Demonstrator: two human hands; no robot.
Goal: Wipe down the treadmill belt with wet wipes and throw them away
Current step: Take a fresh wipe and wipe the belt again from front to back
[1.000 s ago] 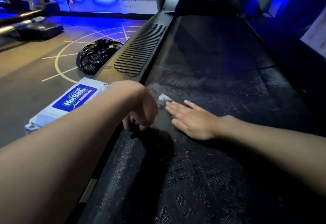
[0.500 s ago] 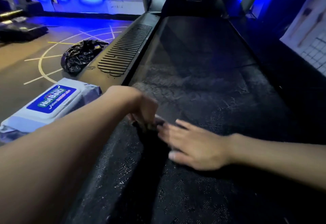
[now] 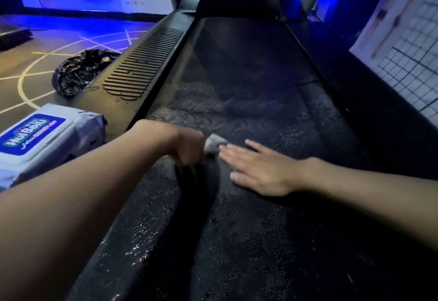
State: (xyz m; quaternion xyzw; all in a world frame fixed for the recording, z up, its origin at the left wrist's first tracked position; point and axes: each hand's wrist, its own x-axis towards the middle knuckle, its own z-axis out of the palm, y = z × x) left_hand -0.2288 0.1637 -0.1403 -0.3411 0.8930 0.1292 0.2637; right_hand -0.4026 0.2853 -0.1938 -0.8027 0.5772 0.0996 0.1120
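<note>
The black treadmill belt (image 3: 248, 115) runs away from me, wet and speckled near my arms. A small crumpled grey wet wipe (image 3: 214, 142) lies on the belt between my hands. My right hand (image 3: 258, 170) lies flat on the belt with straight fingers, its fingertips pressing the wipe's right edge. My left hand (image 3: 189, 146) is curled with the knuckles up and the fingers pointing down at the belt's left edge. The wipe touches it, and its fingertips are hidden. A black rubbish bag (image 3: 80, 73) lies crumpled on the floor to the left.
A white pack of wet wipes (image 3: 45, 139) with a blue label sits at the left beside the treadmill's ribbed side rail (image 3: 142, 68). The motor hood (image 3: 239, 1) closes off the far end. A wall with a grid panel (image 3: 412, 63) runs close along the right.
Both hands and the wipe have slid a little up the belt. The wipe was hidden between the hands half a second ago and now shows again.
</note>
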